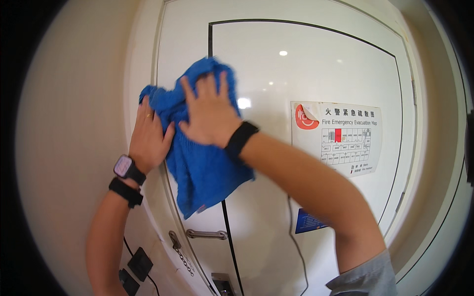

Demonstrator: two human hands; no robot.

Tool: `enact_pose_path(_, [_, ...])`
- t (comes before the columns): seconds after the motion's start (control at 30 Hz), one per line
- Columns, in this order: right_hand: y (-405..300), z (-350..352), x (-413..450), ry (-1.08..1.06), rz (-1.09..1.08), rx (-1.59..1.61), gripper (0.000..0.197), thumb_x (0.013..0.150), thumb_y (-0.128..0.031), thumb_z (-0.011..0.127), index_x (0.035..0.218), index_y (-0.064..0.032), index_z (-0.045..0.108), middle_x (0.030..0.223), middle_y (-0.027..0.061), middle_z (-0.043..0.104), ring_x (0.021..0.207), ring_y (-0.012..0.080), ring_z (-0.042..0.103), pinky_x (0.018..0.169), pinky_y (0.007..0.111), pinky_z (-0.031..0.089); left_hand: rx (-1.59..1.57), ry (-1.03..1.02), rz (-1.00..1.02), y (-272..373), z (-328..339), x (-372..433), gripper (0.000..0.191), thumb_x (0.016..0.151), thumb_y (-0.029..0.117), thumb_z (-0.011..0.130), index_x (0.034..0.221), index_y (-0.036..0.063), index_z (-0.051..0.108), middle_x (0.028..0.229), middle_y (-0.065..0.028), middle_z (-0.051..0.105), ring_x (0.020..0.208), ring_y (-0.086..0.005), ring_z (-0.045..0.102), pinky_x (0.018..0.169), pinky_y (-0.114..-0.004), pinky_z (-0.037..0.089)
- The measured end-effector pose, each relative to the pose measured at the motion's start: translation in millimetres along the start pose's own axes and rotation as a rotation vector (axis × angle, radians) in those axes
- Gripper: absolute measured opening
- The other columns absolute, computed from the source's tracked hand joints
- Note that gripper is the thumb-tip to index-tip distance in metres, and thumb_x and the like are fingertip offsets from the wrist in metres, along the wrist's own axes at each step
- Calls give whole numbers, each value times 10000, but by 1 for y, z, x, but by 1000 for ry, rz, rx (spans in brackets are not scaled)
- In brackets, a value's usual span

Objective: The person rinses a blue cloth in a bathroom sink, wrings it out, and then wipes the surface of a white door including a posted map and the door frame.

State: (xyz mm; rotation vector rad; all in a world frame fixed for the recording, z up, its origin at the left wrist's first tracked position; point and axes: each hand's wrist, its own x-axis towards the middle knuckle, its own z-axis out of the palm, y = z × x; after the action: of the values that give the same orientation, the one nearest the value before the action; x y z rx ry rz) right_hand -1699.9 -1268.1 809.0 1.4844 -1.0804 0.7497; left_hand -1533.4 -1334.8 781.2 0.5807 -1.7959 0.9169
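Observation:
A blue cloth towel (207, 174) lies spread against a white door (259, 74) with black trim lines, its lower part hanging down. My right hand (211, 107), fingers spread, presses flat on the towel's upper part. To its left, my left hand (150, 137) rests at the door frame, fingertips at the towel's bunched left corner and the thumb beside its edge. Whether the left fingers pinch the cloth cannot be told. The left wrist bears a smartwatch and a black band, the right wrist a black band.
An evacuation map sheet (337, 137) with a peeling corner and a blue sign (309, 221) are on the door. Below the towel are a metal door guard (206, 234), a chain (184, 262) and a lock plate (222, 284). Black boxes with a cable (140, 264) sit lower left.

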Motion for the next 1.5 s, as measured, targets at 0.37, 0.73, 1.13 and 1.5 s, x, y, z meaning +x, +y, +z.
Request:
enact_pose_path(0.37, [-13,0,-75,0,-133,50,581,886,-337,560,1318,51,544,1388,250,482,1398,420,325,1213,535,113,-305,252,-194,55,52,-56,481,931,61,440,1400,-47,433,1493,-290,365,1421,-474,259,1206,-530,113])
enact_pose_path(0.73, [87,-69,-128,-38,-3,-237,725,882,-414,581,1399,75,443,1340,261,500,1364,402,371,1223,496,112,-394,249,4,169,46,22,545,789,62,514,1309,-99,483,1467,-404,284,1398,-572,203,1192,-610,121])
enact_pose_path(1.13, [253,-184,-205,-14,51,-319,435,806,-318,677,985,78,646,1134,269,536,1217,408,455,1177,534,232,-486,379,118,358,48,130,654,776,220,604,1251,-209,472,1406,-407,358,1385,-546,271,1182,-588,191])
enact_pose_path(1.5, [430,-301,-331,-157,129,-476,423,919,-299,563,1079,85,640,1275,291,539,1240,479,434,1138,572,255,-697,381,194,587,51,205,712,806,348,621,1309,-139,493,1428,-355,391,1410,-471,279,1206,-528,154])
